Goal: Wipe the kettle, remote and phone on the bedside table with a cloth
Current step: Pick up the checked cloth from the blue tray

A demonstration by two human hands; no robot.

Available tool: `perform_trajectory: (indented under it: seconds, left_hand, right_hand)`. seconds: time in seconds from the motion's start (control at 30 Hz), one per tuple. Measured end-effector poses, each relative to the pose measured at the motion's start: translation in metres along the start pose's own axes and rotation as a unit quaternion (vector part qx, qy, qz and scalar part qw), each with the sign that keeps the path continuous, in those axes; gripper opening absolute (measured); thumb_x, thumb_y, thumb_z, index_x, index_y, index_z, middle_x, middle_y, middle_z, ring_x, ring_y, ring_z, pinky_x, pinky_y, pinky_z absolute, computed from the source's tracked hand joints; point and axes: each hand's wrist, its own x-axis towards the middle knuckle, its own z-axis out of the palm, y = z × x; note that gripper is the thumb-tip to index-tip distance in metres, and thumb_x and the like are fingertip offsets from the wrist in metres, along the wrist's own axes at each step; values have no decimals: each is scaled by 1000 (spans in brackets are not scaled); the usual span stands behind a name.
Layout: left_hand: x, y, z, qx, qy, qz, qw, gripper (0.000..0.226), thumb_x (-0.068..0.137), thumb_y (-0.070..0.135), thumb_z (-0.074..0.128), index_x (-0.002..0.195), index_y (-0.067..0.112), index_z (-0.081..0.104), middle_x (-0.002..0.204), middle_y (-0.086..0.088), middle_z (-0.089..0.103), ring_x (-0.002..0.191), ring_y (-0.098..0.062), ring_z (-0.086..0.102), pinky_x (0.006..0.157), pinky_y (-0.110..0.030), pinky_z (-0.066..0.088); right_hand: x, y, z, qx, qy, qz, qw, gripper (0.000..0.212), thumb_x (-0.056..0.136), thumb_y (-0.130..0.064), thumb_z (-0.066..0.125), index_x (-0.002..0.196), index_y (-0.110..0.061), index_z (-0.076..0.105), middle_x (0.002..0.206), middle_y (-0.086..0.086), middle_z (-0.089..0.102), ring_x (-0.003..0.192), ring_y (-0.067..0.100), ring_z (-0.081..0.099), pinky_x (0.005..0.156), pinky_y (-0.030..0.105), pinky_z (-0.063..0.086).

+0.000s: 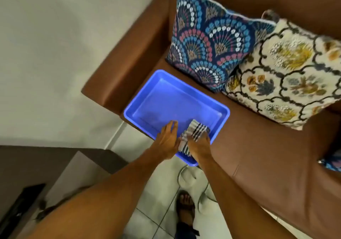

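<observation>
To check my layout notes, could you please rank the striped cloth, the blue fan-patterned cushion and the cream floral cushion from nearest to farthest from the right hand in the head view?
1. Striped cloth: under the right hand, at the near edge of the blue tray.
2. Blue fan-patterned cushion: beyond the tray, against the sofa back.
3. Cream floral cushion: farther right on the seat.
</observation>
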Motion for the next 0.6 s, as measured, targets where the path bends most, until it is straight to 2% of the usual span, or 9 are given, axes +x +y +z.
perform_trajectory:
  seconds: [0.07, 0.13, 0.2, 0.23, 0.33, 0.4, 0.5, 0.57, 0.6]
  left_hand:
    - [19, 0, 21, -41, -16, -28, 999, 69, 109, 36, 38, 164, 5, 8, 172, -17, 13, 158, -36, 17, 122, -52, 28]
    - [33, 0, 36, -66, -38, -55, 996, 66, 109, 32, 41, 163, 5, 14, 169, -19, 22, 154, -38, 25, 121, -51, 31]
    - [44, 0, 50, -117, -42, -78, 989, 54, 107, 30, 47, 152, 2, 37, 154, -25, 39, 142, -44, 40, 113, -53, 39]
    - [50, 0, 56, -139, -23, -89, 986, 44, 106, 29, 50, 138, 0, 49, 143, -27, 46, 133, -46, 47, 107, -53, 43]
    - [63, 4, 63, -215, 20, -138, 967, 28, 102, 24, 55, 115, -1, 58, 127, -25, 53, 120, -44, 56, 102, -52, 47]
    - [67, 13, 60, -362, 12, -181, 914, 18, 99, 26, 50, 109, 12, 54, 116, -16, 53, 116, -40, 60, 102, -49, 51]
    - [69, 21, 55, -497, 17, -265, 826, 22, 101, 29, 48, 87, 13, 54, 88, -10, 60, 84, -28, 61, 72, -33, 53]
    - [72, 18, 57, -533, -16, -260, 805, 23, 100, 30, 59, 106, 8, 62, 104, -14, 70, 96, -30, 69, 80, -36, 57]
    - [71, 15, 58, -517, -29, -254, 817, 33, 96, 31, 68, 116, 6, 62, 113, -15, 73, 104, -32, 71, 83, -38, 58]
  right_hand:
    - [13, 8, 9, 24, 6, 39, 999, 91, 106, -27, 65, 172, -5, 7, 177, 22, 20, 161, 37, 31, 129, 41, 29]
    - [20, 12, 15, 34, 11, 59, 998, 93, 107, -27, 62, 173, -10, -2, 177, 22, 17, 161, 39, 31, 129, 42, 29]
    - [25, 17, 21, 38, 26, 67, 997, 91, 106, -22, 61, 173, -12, 0, 174, 23, 22, 156, 43, 37, 127, 44, 34]
    - [28, 18, 23, 43, 37, 70, 996, 90, 105, -19, 59, 173, -11, 2, 173, 23, 25, 154, 44, 40, 126, 46, 35]
    - [32, 20, 30, 51, 56, 75, 994, 88, 103, -13, 58, 173, -6, 5, 169, 25, 28, 152, 46, 39, 126, 48, 35]
    - [33, 22, 35, 47, 60, 77, 994, 87, 103, -13, 58, 172, -4, 7, 167, 24, 29, 151, 46, 40, 125, 49, 36]
    - [35, 23, 36, 42, 68, 77, 994, 77, 108, -23, 54, 171, -3, 15, 165, 23, 30, 151, 45, 39, 125, 49, 37]
    - [37, 23, 37, 54, 79, 73, 993, 68, 112, -31, 50, 169, -5, 25, 164, 22, 34, 151, 43, 40, 125, 50, 37]
    - [39, 25, 39, 64, 83, 68, 992, 64, 113, -33, 48, 168, -6, 30, 164, 21, 37, 150, 42, 42, 125, 50, 37]
